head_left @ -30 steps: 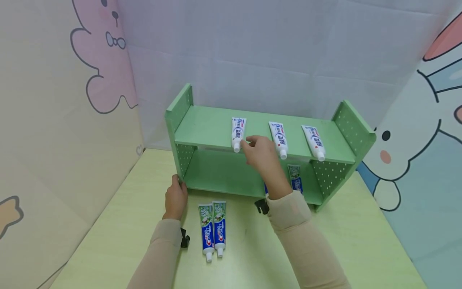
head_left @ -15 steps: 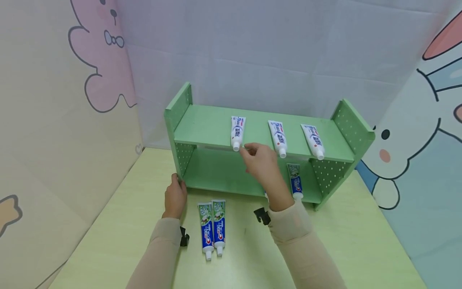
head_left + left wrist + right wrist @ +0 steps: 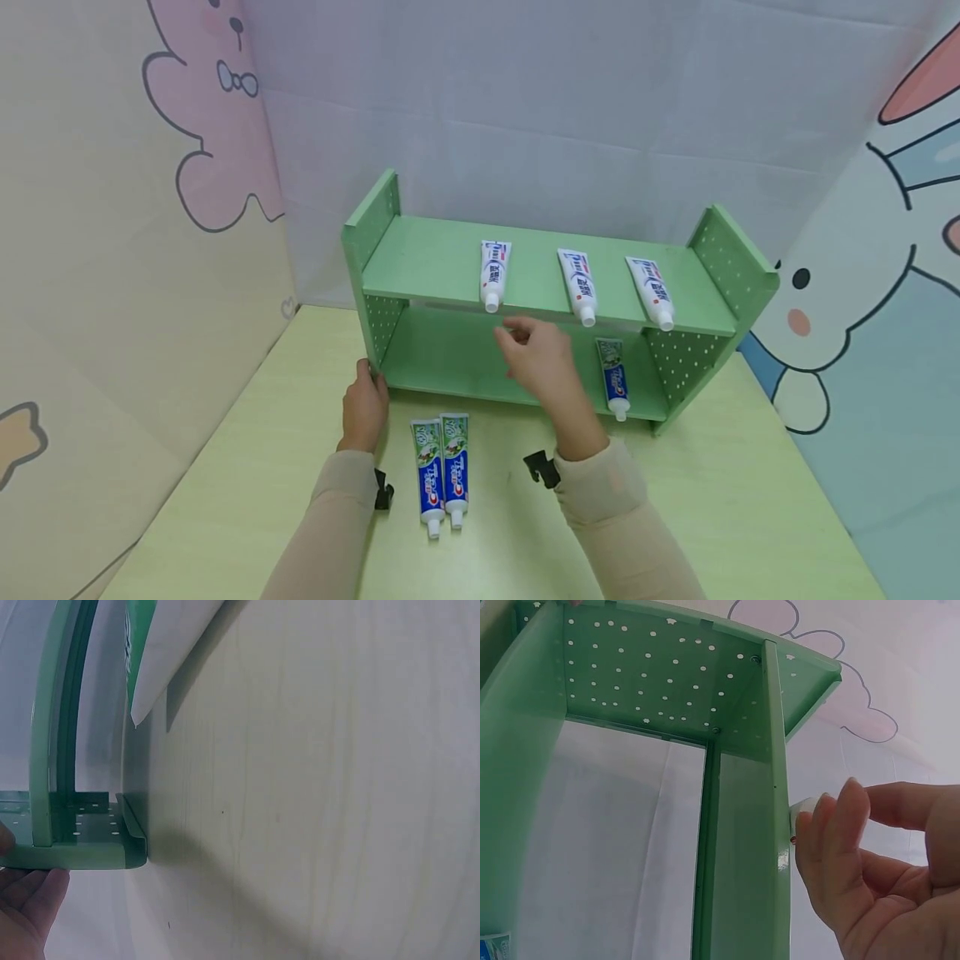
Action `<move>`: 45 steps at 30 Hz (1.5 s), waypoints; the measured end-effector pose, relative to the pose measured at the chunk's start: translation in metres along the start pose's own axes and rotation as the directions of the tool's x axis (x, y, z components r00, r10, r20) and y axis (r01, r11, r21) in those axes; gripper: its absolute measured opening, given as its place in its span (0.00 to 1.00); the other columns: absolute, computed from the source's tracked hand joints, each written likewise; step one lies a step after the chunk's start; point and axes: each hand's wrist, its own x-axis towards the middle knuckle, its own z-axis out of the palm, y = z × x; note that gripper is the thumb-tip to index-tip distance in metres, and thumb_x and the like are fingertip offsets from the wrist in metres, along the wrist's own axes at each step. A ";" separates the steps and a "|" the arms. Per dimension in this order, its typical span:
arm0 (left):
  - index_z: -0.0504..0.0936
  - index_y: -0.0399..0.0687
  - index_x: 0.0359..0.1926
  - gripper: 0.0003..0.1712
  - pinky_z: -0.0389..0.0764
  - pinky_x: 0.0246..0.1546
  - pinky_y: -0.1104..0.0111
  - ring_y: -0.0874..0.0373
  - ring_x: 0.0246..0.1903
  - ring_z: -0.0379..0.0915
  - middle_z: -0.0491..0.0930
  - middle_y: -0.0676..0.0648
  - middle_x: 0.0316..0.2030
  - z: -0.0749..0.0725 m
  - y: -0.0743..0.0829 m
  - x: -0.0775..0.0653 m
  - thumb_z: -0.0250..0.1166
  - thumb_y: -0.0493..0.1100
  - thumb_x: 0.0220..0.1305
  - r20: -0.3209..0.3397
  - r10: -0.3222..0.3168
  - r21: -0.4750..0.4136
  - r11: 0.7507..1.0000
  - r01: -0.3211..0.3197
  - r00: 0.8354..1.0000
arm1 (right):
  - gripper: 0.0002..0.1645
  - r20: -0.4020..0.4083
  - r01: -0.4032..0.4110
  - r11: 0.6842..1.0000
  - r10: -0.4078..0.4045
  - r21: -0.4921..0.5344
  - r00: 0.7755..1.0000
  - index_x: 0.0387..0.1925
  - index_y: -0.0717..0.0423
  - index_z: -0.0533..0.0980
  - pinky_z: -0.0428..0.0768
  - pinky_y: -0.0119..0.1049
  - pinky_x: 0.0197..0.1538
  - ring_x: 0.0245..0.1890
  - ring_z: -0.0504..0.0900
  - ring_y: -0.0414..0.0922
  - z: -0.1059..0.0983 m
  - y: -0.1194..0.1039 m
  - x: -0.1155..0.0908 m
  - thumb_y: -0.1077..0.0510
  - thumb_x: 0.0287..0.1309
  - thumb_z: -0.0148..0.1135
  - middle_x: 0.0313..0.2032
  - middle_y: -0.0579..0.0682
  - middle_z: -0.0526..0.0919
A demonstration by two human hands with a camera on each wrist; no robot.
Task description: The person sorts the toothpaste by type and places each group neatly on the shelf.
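Observation:
A green two-tier shelf (image 3: 442,346) stands on the table. My left hand (image 3: 365,410) grips its left side panel, thumb on one face and fingers on the other in the left wrist view. Three white toothpaste tubes, left (image 3: 494,271), middle (image 3: 577,283) and right (image 3: 650,290), lie on the upper tier, caps over the front edge. Just below and right of the left tube's cap, my right hand (image 3: 542,358) hovers with loosely bent fingers, holding nothing. In the right wrist view its fingers partly hide a white cap (image 3: 804,812). A blue-green toothpaste tube (image 3: 613,377) lies on the lower tier's right.
Two more blue-green toothpaste tubes, left (image 3: 429,475) and right (image 3: 455,468), lie side by side on the table (image 3: 517,533) before the shelf. A pale curtain (image 3: 540,117) hangs behind. Cartoon-printed walls flank the table.
My right hand has drawn down and toward me, away from the left white tube, whose cap it was beside. The left hand stays on the shelf's side panel.

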 end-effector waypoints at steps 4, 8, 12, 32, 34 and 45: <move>0.62 0.36 0.62 0.18 0.76 0.27 0.48 0.35 0.32 0.80 0.79 0.25 0.39 0.000 0.000 0.000 0.48 0.38 0.76 -0.003 0.007 0.001 1.000 -0.007 1.000 | 0.24 0.012 -0.001 1.000 0.001 0.019 1.000 0.63 0.54 0.74 0.76 0.37 0.29 0.26 0.81 0.47 0.005 0.005 -0.003 0.51 0.69 0.57 0.44 0.50 0.82; 0.62 0.35 0.61 0.18 0.76 0.27 0.48 0.35 0.32 0.80 0.79 0.25 0.38 0.000 0.000 0.000 0.48 0.37 0.76 -0.008 0.016 0.003 1.000 -0.016 1.000 | 0.24 0.016 -0.008 1.000 0.008 0.012 1.000 0.63 0.54 0.74 0.76 0.37 0.28 0.26 0.82 0.48 0.009 0.010 -0.006 0.51 0.69 0.58 0.43 0.49 0.82; 0.62 0.35 0.61 0.18 0.76 0.27 0.48 0.35 0.32 0.80 0.79 0.25 0.39 0.000 0.000 0.000 0.49 0.38 0.75 -0.010 0.013 -0.004 1.000 -0.013 1.000 | 0.24 0.025 -0.020 1.000 0.020 0.011 0.999 0.62 0.54 0.74 0.76 0.37 0.27 0.26 0.82 0.48 0.014 0.015 -0.007 0.51 0.69 0.58 0.42 0.49 0.82; 0.63 0.34 0.60 0.17 0.75 0.26 0.47 0.34 0.31 0.80 0.79 0.24 0.38 0.001 -0.002 -0.001 0.49 0.37 0.75 -0.033 0.048 -0.006 0.999 -0.048 0.998 | 0.23 0.066 -0.026 0.999 0.024 0.036 0.998 0.61 0.57 0.75 0.77 0.37 0.28 0.23 0.81 0.45 0.036 0.038 -0.011 0.54 0.68 0.58 0.41 0.49 0.82; 0.63 0.34 0.60 0.17 0.75 0.26 0.47 0.34 0.31 0.80 0.78 0.24 0.38 0.000 -0.002 -0.001 0.49 0.37 0.75 -0.026 0.042 -0.008 0.999 -0.042 0.999 | 0.23 0.072 -0.022 0.999 0.020 0.032 0.997 0.61 0.58 0.74 0.76 0.37 0.27 0.22 0.81 0.45 0.039 0.042 -0.011 0.54 0.68 0.58 0.39 0.49 0.82; 0.63 0.35 0.59 0.16 0.75 0.25 0.47 0.34 0.30 0.79 0.79 0.25 0.36 0.002 -0.003 0.000 0.50 0.37 0.74 -0.039 0.051 0.004 0.999 -0.051 0.998 | 0.23 0.095 -0.019 0.999 0.015 0.047 0.995 0.60 0.61 0.74 0.76 0.36 0.25 0.22 0.81 0.46 0.051 0.057 -0.016 0.55 0.68 0.58 0.36 0.49 0.81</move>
